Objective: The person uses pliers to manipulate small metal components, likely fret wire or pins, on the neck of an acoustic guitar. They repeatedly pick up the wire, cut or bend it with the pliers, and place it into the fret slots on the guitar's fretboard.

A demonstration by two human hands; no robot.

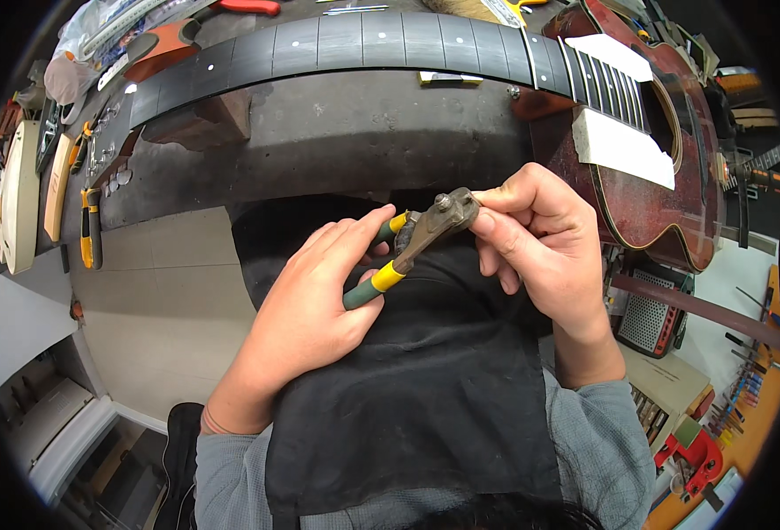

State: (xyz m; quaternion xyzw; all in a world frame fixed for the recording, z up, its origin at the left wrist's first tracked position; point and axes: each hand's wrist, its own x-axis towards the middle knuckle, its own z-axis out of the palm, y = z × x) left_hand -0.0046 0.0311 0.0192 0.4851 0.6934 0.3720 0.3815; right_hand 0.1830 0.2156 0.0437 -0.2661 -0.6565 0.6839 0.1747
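My left hand [315, 296] is wrapped round the green-and-yellow handles of a pair of pliers [432, 231], whose worn metal jaws point up and to the right. At those jaws my right hand [536, 234] is closed in a pinch, thumb against forefinger. Whatever sits between the fingertips is too small or hidden to make out. Both hands are over a black apron [407, 389], in front of the bench. Beyond them a guitar neck with a dark fretboard [341, 42] lies across the bench, its slots bare along most of its length.
The neck joins a dark red guitar body [620, 208] at right, with white masking sheets [624, 152] beside the fretboard end. A wooden block [222, 119] supports the neck at left. Yellow-and-black handled cutters [91, 230] lie by the bench's left edge. The dark bench [346, 168] runs behind my hands.
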